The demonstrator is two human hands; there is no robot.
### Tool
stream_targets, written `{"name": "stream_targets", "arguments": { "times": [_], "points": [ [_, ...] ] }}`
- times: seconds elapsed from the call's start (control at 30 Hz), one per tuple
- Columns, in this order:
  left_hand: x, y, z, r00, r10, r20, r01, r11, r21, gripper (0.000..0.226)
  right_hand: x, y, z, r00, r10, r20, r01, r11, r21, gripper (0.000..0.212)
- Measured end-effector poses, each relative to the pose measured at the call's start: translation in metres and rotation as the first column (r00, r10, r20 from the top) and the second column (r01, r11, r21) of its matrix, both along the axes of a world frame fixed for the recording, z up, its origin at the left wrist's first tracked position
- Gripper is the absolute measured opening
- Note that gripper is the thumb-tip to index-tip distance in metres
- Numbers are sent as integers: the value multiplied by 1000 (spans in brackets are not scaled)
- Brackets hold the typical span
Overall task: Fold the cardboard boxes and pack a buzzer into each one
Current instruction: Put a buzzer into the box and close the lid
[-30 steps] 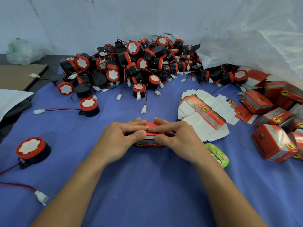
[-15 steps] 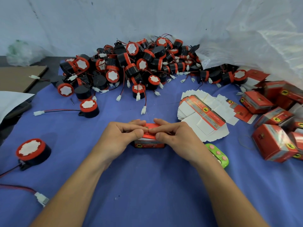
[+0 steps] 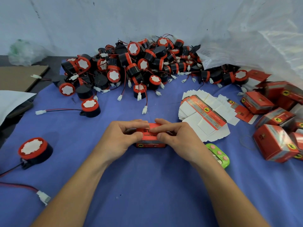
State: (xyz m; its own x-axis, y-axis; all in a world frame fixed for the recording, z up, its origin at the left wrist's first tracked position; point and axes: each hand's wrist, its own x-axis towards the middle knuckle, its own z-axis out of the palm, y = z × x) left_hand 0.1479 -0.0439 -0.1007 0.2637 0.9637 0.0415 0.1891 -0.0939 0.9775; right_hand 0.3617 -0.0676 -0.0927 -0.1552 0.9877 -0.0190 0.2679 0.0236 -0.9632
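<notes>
Nearest the camera, at the lower left of the blue-covered table (image 3: 147,194), a white connector (image 3: 43,196) is seen on the end of a red and black lead. At the middle of the table, a small red cardboard box (image 3: 150,145) is held on the cloth between both hands. It is clasped by the left grip (image 3: 120,138) at its left end and by the right grip (image 3: 177,141) at its right end. The fingers of both are curled over the top of the box, and the thumbs are pressed against its near upper edge, almost meeting. What lies inside the box cannot be told. Just beside the right wrist, a green gadget with pink buttons (image 3: 218,154) is laid on the cloth. Well to the left, a lone buzzer (image 3: 33,149) with a red rim and white face is stood face up. Farther back on the right, a fanned stack of flat box blanks (image 3: 203,115) is spread, and to its right a heap of folded red boxes (image 3: 275,143) is piled. Left of centre, another single buzzer (image 3: 90,108) is set apart, its lead trailed to the left. Behind it, a large pile of buzzers (image 3: 139,68) with tangled leads is heaped across the back of the table. A clear plastic bag (image 3: 262,38) is draped over the far right corner, and a brown cardboard sheet (image 3: 19,77) is laid at the far left.
</notes>
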Motion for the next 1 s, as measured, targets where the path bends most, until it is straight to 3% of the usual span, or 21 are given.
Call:
{"name": "stream_targets", "arguments": {
  "times": [0.1, 0.17, 0.3, 0.4, 0.5, 0.63, 0.73, 0.83, 1.0],
  "points": [
    [9, -4, -3, 990, 116, -81, -114, 993, 30, 45, -3, -1, 0, 998, -52, 18, 52, 998, 21, 32],
    [16, -6, -4, 974, 135, -181, -124, 990, 70, 53, -5, -1, 0, 996, -82, 34, 81, 996, 32, 33],
    [23, -7, -1, 950, 147, -274, -105, 981, 165, 44, -6, -3, 0, 997, -69, 47, 67, 997, 43, 22],
    [25, -7, 0, 949, 158, -273, -112, 978, 176, 44, -11, -8, -4, 981, 54, 187, -61, 998, 32, 42],
    [24, -7, 0, 958, 154, -241, -126, 984, 129, 49, -14, -7, -10, 928, -23, 372, -38, 987, 155, 47],
    [29, -11, -3, 967, 220, -132, -214, 975, 59, 62, -13, -10, -9, 959, -167, 227, 97, 951, 293, 43],
    [38, -12, 7, 971, 199, 129, -184, 976, -119, 40, -15, -15, 4, 953, -271, 133, 191, 883, 428, 44],
    [52, -13, 21, 933, 156, 324, -79, 968, -237, 28, -8, -20, 19, 945, -294, 144, 203, 872, 446, 41],
    [91, -4, 41, 947, 120, 296, -49, 970, -237, 34, 24, -27, 44, 873, -313, 374, 102, 867, 488, 37]
  ]
}}
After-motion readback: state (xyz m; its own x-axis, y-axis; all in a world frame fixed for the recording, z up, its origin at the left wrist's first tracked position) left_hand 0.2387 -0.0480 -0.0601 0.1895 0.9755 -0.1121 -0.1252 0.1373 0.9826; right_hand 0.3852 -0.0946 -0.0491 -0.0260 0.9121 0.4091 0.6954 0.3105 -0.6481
